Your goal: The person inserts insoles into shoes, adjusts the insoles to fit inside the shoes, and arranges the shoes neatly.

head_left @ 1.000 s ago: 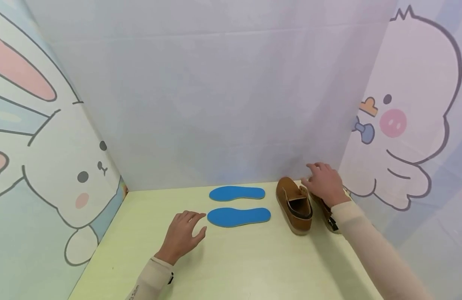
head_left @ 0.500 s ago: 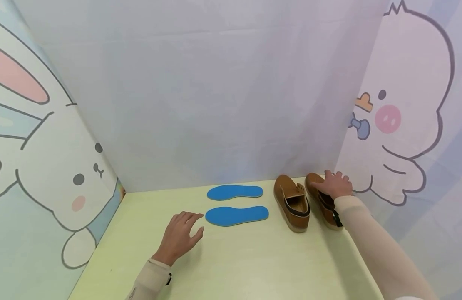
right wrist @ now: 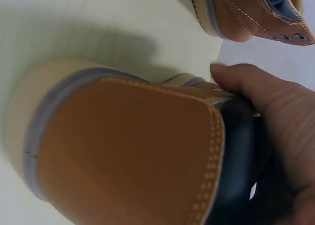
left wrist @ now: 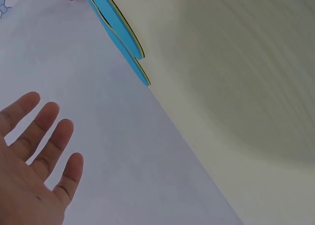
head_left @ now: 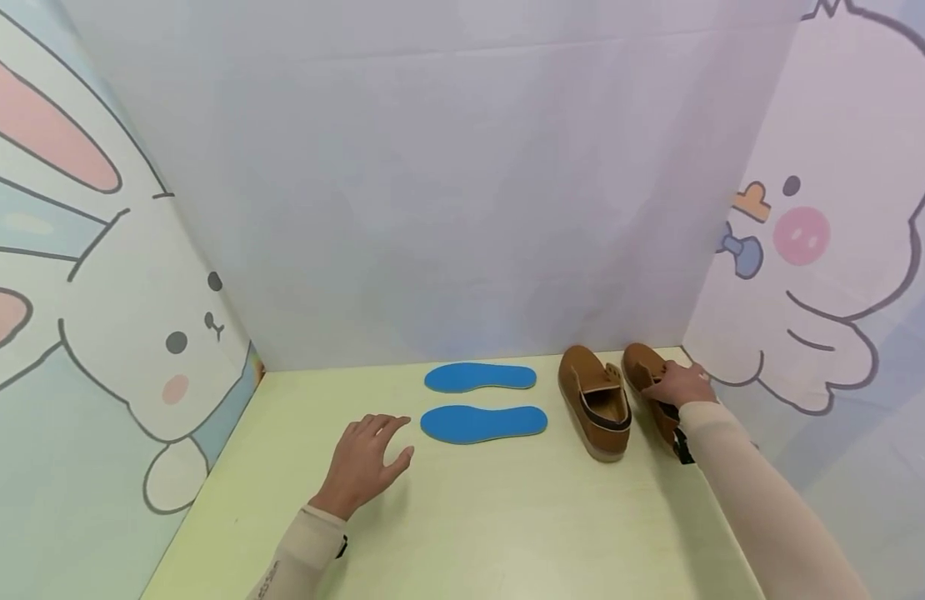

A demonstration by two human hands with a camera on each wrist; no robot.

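At the right end of the table my right hand (head_left: 680, 385) grips the right brown shoe (head_left: 642, 363) around its sides near the opening. Close up in the right wrist view, the thumb lies along the upper of this shoe (right wrist: 123, 146); the other fingers are hidden. The left brown shoe (head_left: 581, 371) stands just beside it, toe toward the back wall. Two blue insoles lie flat to the left of the shoes, a far insole (head_left: 481, 377) and a near insole (head_left: 483, 424). My left hand (head_left: 361, 462) hovers left of the near insole, fingers spread and holding nothing.
A pale yellow table (head_left: 492, 517) carries everything. Behind it rises a plain light wall sheet (head_left: 447, 208). Side sheets with a printed rabbit (head_left: 132, 333) and a printed chick (head_left: 852, 167) close it in left and right.
My right hand has come down from above the right shoe and taken hold of it near the opening. The left hand, the insoles and the left shoe stay in place; the head view shifts slightly.
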